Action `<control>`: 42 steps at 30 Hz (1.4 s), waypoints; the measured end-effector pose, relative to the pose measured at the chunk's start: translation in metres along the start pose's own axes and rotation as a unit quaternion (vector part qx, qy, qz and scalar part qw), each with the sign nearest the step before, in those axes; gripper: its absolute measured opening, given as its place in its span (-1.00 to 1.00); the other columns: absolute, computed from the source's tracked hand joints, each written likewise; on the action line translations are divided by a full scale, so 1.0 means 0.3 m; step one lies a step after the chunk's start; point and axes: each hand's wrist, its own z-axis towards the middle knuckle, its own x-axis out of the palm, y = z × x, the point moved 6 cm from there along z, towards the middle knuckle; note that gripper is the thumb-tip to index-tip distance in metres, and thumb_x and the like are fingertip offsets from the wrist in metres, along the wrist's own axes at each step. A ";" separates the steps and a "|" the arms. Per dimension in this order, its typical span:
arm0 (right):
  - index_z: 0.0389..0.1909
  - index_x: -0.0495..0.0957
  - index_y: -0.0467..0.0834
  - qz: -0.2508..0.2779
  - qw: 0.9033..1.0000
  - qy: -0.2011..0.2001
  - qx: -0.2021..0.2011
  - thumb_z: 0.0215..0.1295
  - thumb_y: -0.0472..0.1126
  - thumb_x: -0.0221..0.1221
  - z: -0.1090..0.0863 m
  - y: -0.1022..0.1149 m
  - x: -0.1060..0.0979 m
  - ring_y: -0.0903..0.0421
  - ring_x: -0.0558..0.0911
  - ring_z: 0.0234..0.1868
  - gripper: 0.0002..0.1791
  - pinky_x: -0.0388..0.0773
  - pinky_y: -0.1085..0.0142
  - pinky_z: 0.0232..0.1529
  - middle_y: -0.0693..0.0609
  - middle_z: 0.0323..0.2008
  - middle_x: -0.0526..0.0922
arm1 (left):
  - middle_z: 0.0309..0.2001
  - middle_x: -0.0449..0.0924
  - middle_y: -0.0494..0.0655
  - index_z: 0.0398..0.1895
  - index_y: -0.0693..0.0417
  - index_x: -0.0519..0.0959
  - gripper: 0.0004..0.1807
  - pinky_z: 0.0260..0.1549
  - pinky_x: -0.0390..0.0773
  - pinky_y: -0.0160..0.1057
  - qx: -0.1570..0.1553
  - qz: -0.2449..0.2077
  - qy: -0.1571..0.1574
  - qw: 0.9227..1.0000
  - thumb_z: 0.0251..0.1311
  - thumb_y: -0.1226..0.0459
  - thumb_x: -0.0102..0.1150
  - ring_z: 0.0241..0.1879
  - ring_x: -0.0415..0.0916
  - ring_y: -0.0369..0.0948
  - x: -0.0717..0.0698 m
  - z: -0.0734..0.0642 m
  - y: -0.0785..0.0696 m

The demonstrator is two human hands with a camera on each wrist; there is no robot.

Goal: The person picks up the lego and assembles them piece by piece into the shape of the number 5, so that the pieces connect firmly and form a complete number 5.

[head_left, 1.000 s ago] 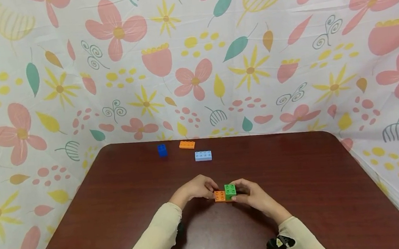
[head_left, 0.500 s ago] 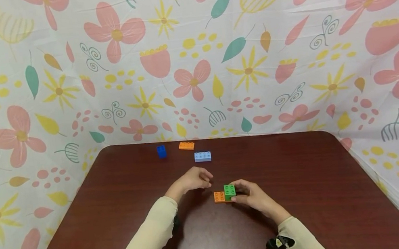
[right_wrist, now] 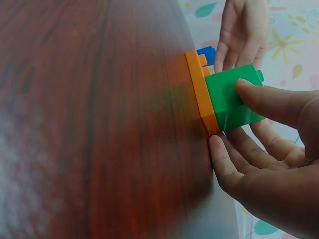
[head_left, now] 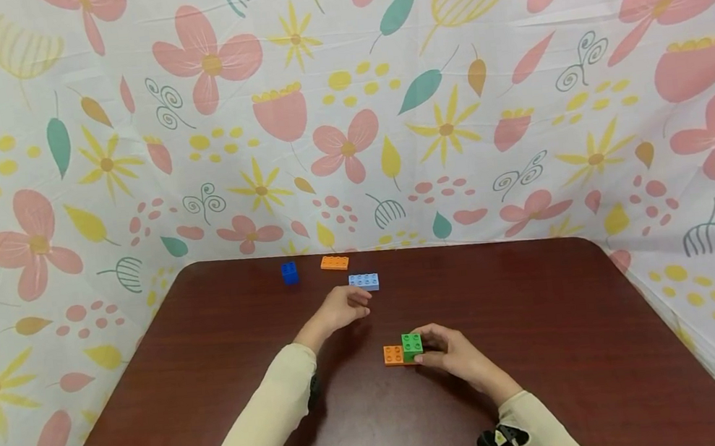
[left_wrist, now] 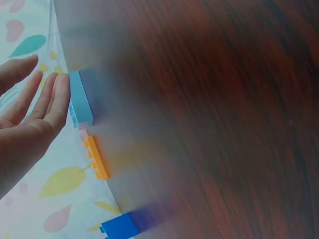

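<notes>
On the table, my right hand [head_left: 459, 354] grips a green toy brick [head_left: 412, 346] between thumb and fingers. That brick stands on the right half of a thin orange plate brick [head_left: 393, 354], whose left studs show bare. In the right wrist view the thumb lies on the side of the green brick [right_wrist: 234, 97] and a fingertip meets the end of the orange plate [right_wrist: 202, 94]. My left hand [head_left: 340, 307] holds nothing; its extended fingers reach right at the near side of a light blue brick [head_left: 364, 281]. The left wrist view shows them beside that light blue brick [left_wrist: 82, 99].
A second thin orange brick [head_left: 335, 262] lies behind the light blue one, near the table's far edge. Left of it stands a small dark blue brick [head_left: 289, 273]. A flowered cloth [head_left: 345, 108] hangs behind the brown table [head_left: 536, 306].
My left hand has let go of the orange plate's left end and moved away, up to the light blue brick. My right hand has stayed on the green brick.
</notes>
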 end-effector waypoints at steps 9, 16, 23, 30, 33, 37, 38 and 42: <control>0.19 0.40 -0.27 0.005 1.000 0.002 0.002 0.27 -0.31 0.24 -0.002 -0.001 -0.003 -0.14 0.49 0.11 -0.52 0.58 0.25 -0.10 -0.23 0.08 0.52 | 0.00 0.58 0.15 0.04 0.25 0.57 -0.68 -0.08 0.57 -0.13 0.015 -0.008 -0.077 0.997 0.20 0.40 0.25 -0.06 0.53 0.00 -0.050 0.031 0.029; 0.19 0.40 -0.25 -0.002 1.000 0.003 0.002 0.27 -0.29 0.24 -0.003 -0.003 -0.009 -0.12 0.51 0.10 -0.53 0.59 0.21 -0.09 -0.22 0.08 0.52 | 0.06 0.56 0.15 0.07 0.24 0.55 -0.66 -0.06 0.58 -0.11 0.036 -0.013 -0.122 0.992 0.21 0.41 0.23 -0.01 0.52 0.02 -0.079 0.059 0.034; 0.16 0.44 -0.20 -0.011 1.000 -0.004 0.006 0.25 -0.26 0.27 0.001 -0.014 -0.015 -0.07 0.53 0.07 -0.54 0.59 0.26 -0.10 -0.17 0.05 0.54 | 0.09 0.54 0.20 0.11 0.28 0.52 -0.63 0.02 0.53 -0.05 0.043 -0.011 -0.145 0.988 0.22 0.41 0.23 0.04 0.50 0.06 -0.088 0.086 0.046; 0.17 0.44 -0.21 -0.009 1.000 -0.001 0.006 0.26 -0.26 0.26 -0.001 -0.018 -0.012 -0.05 0.53 0.07 -0.54 0.59 0.25 -0.10 -0.18 0.06 0.54 | 0.10 0.53 0.20 0.11 0.28 0.52 -0.62 0.07 0.48 0.01 0.041 -0.023 -0.161 0.986 0.20 0.45 0.22 0.08 0.48 0.09 -0.090 0.110 0.062; 0.18 0.42 -0.23 -0.003 1.000 0.003 0.006 0.27 -0.26 0.25 -0.002 -0.014 -0.009 -0.05 0.53 0.07 -0.53 0.58 0.24 -0.09 -0.20 0.07 0.53 | 0.10 0.52 0.23 0.12 0.31 0.51 -0.60 0.07 0.48 0.01 0.042 -0.025 -0.162 0.986 0.19 0.46 0.22 0.08 0.47 0.10 -0.092 0.120 0.071; 0.19 0.41 -0.24 0.008 1.000 0.007 0.015 0.28 -0.26 0.24 -0.002 -0.009 -0.005 -0.07 0.53 0.08 -0.52 0.58 0.19 -0.07 -0.20 0.09 0.52 | 0.10 0.51 0.25 0.14 0.33 0.49 -0.58 0.06 0.50 -0.03 0.034 -0.029 -0.165 0.985 0.19 0.46 0.23 0.10 0.46 0.10 -0.096 0.127 0.085; 0.20 0.40 -0.25 0.010 1.000 0.008 0.017 0.28 -0.26 0.24 -0.002 -0.007 -0.004 -0.07 0.52 0.08 -0.52 0.58 0.18 -0.06 -0.20 0.09 0.52 | 0.10 0.51 0.24 0.14 0.33 0.49 -0.58 0.06 0.50 -0.03 0.031 -0.030 -0.165 0.985 0.19 0.46 0.23 0.10 0.45 0.10 -0.097 0.129 0.089; 0.20 0.39 -0.27 0.015 1.000 0.011 0.016 0.29 -0.28 0.23 -0.001 -0.003 -0.002 -0.10 0.52 0.09 -0.52 0.58 0.14 -0.05 -0.21 0.09 0.52 | 0.11 0.50 0.24 0.15 0.34 0.48 -0.57 0.07 0.49 -0.04 0.023 -0.031 -0.163 0.986 0.19 0.46 0.23 0.12 0.44 0.10 -0.099 0.135 0.102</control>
